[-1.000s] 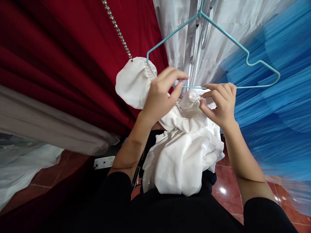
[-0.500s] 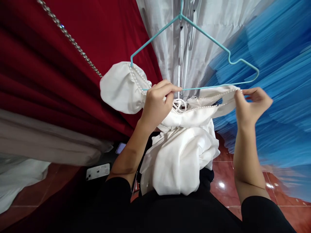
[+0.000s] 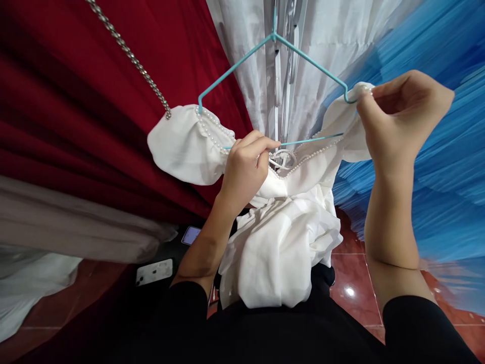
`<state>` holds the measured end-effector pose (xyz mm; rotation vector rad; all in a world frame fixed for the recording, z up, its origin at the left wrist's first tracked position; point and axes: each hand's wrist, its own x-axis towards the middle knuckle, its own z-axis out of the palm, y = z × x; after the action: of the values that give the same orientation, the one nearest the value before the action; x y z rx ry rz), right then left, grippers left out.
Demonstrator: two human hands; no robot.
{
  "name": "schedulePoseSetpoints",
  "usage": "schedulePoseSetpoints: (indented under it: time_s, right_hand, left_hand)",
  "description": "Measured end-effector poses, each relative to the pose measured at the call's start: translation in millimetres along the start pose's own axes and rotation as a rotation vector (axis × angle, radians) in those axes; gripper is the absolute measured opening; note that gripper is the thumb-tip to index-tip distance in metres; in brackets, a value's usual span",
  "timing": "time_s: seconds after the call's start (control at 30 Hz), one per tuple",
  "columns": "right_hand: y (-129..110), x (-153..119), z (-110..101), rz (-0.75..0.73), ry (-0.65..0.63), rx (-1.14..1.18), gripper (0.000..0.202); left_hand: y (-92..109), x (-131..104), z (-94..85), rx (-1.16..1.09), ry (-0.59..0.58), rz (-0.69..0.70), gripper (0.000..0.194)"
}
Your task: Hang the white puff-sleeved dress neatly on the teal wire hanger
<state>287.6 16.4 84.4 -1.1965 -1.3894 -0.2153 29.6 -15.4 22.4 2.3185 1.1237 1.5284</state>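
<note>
A white dress (image 3: 280, 242) with pearl-trimmed neckline and puffed sleeves hangs gathered before me, its skirt bunched against my body. A light-blue hanger (image 3: 238, 63) passes through it, with the left sleeve hooked over one end. My left hand (image 3: 248, 164) is closed around the hanger's lower bar at the neckline; whether it also grips fabric I cannot tell. My right hand (image 3: 401, 111) pinches the pearl edge of the right sleeve at the hanger's other shoulder notch, whose tip is covered by the cloth. White cord loops (image 3: 284, 159) lie inside the neckline.
Red drapery (image 3: 159, 60) with a beaded chain (image 3: 129, 55) is on the left. Blue tulle (image 3: 447, 202) fills the right side, and white fabric (image 3: 341, 35) hangs behind the hanger. Two phones, one white (image 3: 154, 272) and one with a lit screen (image 3: 190, 235), lie on a dark surface.
My right hand has moved up, drawing the right sleeve's pearl edge over the hanger's end, which was bare before. My left hand stays on the lower bar.
</note>
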Motion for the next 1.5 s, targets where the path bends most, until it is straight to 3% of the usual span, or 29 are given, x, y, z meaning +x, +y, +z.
schedulePoseSetpoints:
  time_s: [0.1,0.17,0.23,0.3,0.5,0.6,0.67,0.8,0.87,1.07,1.27,1.4,1.5]
  right_hand:
    - [-6,-4,5,0.008,-0.048,0.007,0.013]
    - [-11,-7,3,-0.036,-0.015,0.036,0.005]
    - [-18,-9,0,-0.095,0.044,0.016,0.006]
    - [-25,-15,2,-0.155,0.026,0.008,0.010]
    - [-21,-63,44,-0.381,-0.500,0.055,0.022]
    - [-14,-90,63,-0.415,-0.570,-0.073,0.032]
    - [-13,-100,68,-0.401,-0.536,-0.111,0.036]
    - [-12,-100,68,-0.341,-0.482,-0.041,0.038]
    - [-9,-98,68,-0.355,-0.478,-0.028,0.038]
    - [2,-97,66,-0.411,-0.490,-0.065,0.039]
    - [4,-94,63,-0.406,-0.498,-0.052,0.039]
    - [2,-91,62,-0.411,-0.538,-0.044,0.039]
    - [2,-89,60,-0.409,-0.546,-0.052,0.038]
  left_hand:
    - [-1,-1,1.8,0.018,-0.012,-0.007,0.035]
    - [-2,-1,2.8,0.024,-0.012,-0.006,0.035]
    - [-3,-2,3.8,0.018,-0.009,0.005,0.034]
    - [-5,-3,5.0,0.012,0.000,0.017,0.033]
    - [-11,-2,7.5,0.057,0.058,0.062,0.031]
    - [-15,-1,6.1,0.083,0.093,0.091,0.029]
    - [-20,-1,2.6,0.080,0.201,0.114,0.029]
    - [-38,0,-13.8,0.204,0.552,0.204,0.035]
    - [-50,2,-24.4,0.317,0.626,0.206,0.047]
    - [-75,21,-44.9,0.345,0.598,0.084,0.046]
    - [-82,41,-72.3,0.398,0.614,-0.169,0.042]
    - [-87,25,-88.4,0.343,0.735,-0.351,0.041]
    - [-89,0,-87.5,0.239,0.755,-0.467,0.034]
